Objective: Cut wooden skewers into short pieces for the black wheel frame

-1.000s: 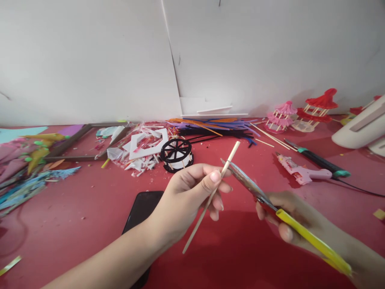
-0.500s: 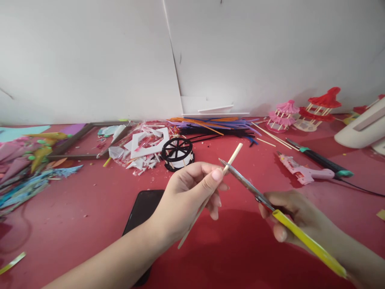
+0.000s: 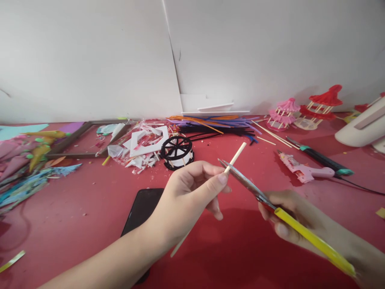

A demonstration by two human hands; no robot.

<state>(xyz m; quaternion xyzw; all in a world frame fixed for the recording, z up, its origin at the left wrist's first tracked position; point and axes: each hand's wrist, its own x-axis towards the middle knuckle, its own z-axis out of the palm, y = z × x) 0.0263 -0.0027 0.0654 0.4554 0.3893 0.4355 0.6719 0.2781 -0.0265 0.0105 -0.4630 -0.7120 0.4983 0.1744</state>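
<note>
My left hand (image 3: 188, 196) pinches a thin wooden stick (image 3: 237, 154) between thumb and fingers, the stick slanting up to the right. My right hand (image 3: 296, 218) grips yellow-handled scissors (image 3: 300, 230), whose metal blades (image 3: 240, 178) cross the stick just past my left thumb. Both hands hover over the red table (image 3: 75, 216). A small black and white wheel-shaped model (image 3: 177, 152) stands behind my left hand.
A black phone (image 3: 141, 208) lies under my left wrist. A pink glue gun (image 3: 303, 170) and a black tool with teal ends (image 3: 321, 160) lie at right. Coloured straws (image 3: 216, 124), white scraps (image 3: 144, 146), paper pagodas (image 3: 303, 110) and paper pieces at left (image 3: 27, 168) line the back.
The stick has slid further up through my left fingers, so less of it hangs below the hand. The scissor blades stay across it near my thumb.
</note>
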